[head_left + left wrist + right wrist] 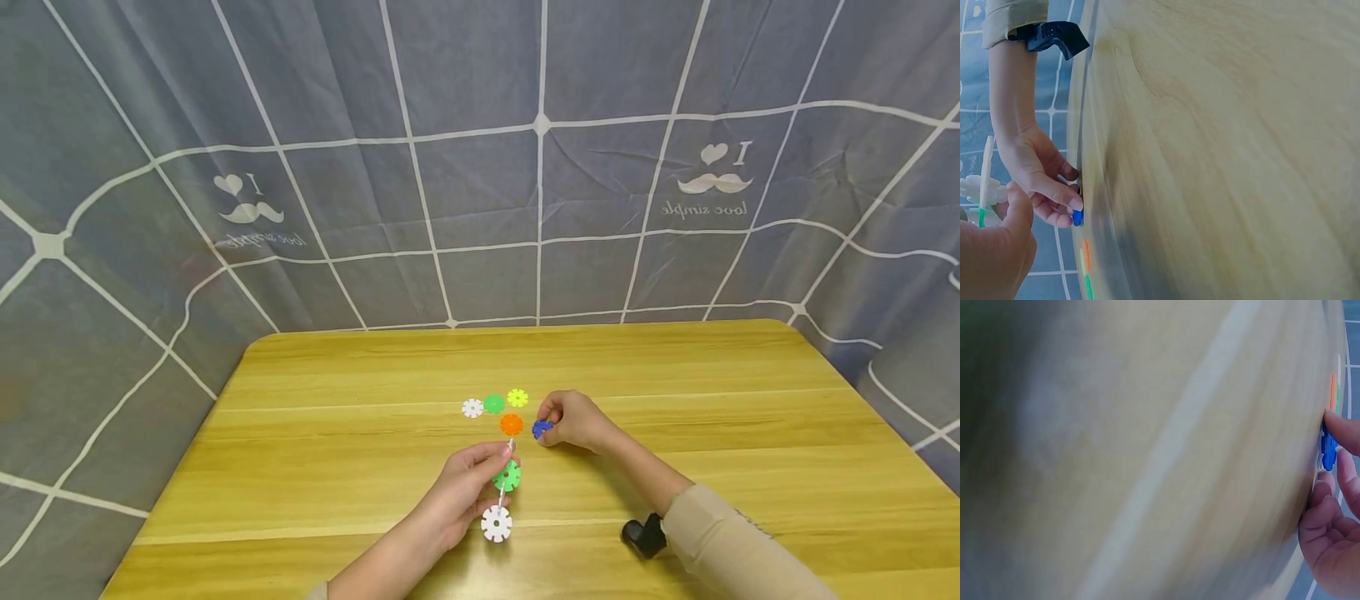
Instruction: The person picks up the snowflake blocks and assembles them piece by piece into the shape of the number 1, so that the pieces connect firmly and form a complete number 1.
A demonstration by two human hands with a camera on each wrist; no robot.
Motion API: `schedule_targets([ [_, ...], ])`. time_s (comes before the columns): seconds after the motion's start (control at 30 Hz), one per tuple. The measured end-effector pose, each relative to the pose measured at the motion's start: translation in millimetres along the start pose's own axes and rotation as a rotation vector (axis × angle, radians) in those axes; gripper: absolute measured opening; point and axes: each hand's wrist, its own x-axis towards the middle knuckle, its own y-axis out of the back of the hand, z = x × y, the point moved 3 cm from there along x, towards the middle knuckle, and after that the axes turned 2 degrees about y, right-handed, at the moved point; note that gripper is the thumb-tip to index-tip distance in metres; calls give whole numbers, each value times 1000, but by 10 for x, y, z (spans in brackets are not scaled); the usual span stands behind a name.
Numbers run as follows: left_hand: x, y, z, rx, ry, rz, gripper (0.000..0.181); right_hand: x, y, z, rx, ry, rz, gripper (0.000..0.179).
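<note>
In the head view my left hand [467, 493] grips a joined chain of notched plastic discs. Within it a green snowflake disc [507, 476] and a white snowflake disc [497, 524] face the camera, with white ones seen edge-on between and above them. To the right, my right hand [576, 422] pinches a blue snowflake disc [542, 429] close over the tabletop. The right wrist view shows that blue disc [1329, 449] between thumb and fingers. Just left of it lies an orange snowflake disc [512, 424].
Beyond the hands, a white disc [472, 407], a second green disc [494, 403] and a yellow disc [517, 397] lie in a row on the wooden table [337, 450]. A black strap-like device [643, 536] shows by the right sleeve. Grey curtain [480, 192] hangs behind.
</note>
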Motion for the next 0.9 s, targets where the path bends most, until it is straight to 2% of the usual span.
schedule_targets([
  [0.43,3,24,-26,7,-4,-8,44,-6,25,26,30,76,-22,24],
  [0.63,9,43,-50,5,-5,-10,45,-1,14,59,108,35,-45,20],
  [0.8,10,54,-65,-3,-4,-15,47,-5,-1,94,215,-15,-79,19],
  [0.9,14,65,-72,-4,0,-14,48,-14,7,88,283,-16,-102,23],
])
